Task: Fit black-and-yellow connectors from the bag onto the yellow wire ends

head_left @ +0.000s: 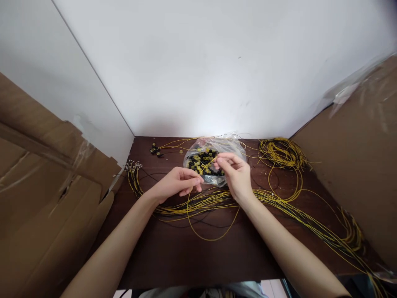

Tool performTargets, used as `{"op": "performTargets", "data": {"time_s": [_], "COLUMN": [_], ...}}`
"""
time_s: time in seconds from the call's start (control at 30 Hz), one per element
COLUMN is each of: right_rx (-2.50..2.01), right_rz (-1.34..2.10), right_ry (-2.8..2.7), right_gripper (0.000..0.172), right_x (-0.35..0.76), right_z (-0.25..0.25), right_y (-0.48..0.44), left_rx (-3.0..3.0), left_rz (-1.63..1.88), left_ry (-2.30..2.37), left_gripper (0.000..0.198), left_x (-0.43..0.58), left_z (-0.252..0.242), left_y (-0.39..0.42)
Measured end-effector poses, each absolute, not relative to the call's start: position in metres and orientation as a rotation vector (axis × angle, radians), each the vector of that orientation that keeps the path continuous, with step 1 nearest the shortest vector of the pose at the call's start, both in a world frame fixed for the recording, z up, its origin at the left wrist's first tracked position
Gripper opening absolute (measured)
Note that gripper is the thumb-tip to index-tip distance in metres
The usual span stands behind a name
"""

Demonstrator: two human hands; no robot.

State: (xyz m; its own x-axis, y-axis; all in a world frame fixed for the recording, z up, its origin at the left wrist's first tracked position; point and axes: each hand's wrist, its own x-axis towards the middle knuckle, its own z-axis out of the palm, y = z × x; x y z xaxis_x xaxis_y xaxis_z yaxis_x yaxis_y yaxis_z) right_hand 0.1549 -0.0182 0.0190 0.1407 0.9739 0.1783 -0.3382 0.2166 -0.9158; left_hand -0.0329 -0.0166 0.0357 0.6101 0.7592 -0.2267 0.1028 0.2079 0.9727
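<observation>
My left hand (pixel 178 183) pinches a thin yellow wire (pixel 208 164) between thumb and fingers. That wire runs up and right to my right hand (pixel 235 174), whose fingertips close on its end near a small part I cannot make out. Both hands hover over a dark wooden table (pixel 198 256). Just behind them lies a clear plastic bag (pixel 214 151) full of small black and yellow connectors. A loop of the held wire (pixel 214 238) hangs down onto the table below my hands.
A long bundle of yellow wires (pixel 310 223) crosses the table to the right edge. A coil of yellow wire (pixel 283 153) sits at the back right. Loose black parts (pixel 156 151) lie back left. Cardboard (pixel 46 186) flanks the left, with more cardboard (pixel 359 157) on the right; white walls behind.
</observation>
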Motion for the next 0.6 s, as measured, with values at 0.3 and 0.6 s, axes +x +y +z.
{"op": "performTargets", "data": {"time_s": [0.3,0.6], "right_rx": [-0.846,-0.739], "right_rz": [1.337,1.986], "right_ry": [-0.974,-1.629], "right_gripper": [0.033,0.033], "right_x": [0.173,0.163], "right_z": [0.026,0.024], "right_y": [-0.013,-0.031], "left_rx": [1.158,1.047], "left_rz": [0.642,1.083], "left_ry": [0.657,0.732], "left_gripper": [0.023,0.030], "left_x": [-0.039,-0.037], "left_z": [0.032,0.033], "left_y": [-0.015,-0.009]}}
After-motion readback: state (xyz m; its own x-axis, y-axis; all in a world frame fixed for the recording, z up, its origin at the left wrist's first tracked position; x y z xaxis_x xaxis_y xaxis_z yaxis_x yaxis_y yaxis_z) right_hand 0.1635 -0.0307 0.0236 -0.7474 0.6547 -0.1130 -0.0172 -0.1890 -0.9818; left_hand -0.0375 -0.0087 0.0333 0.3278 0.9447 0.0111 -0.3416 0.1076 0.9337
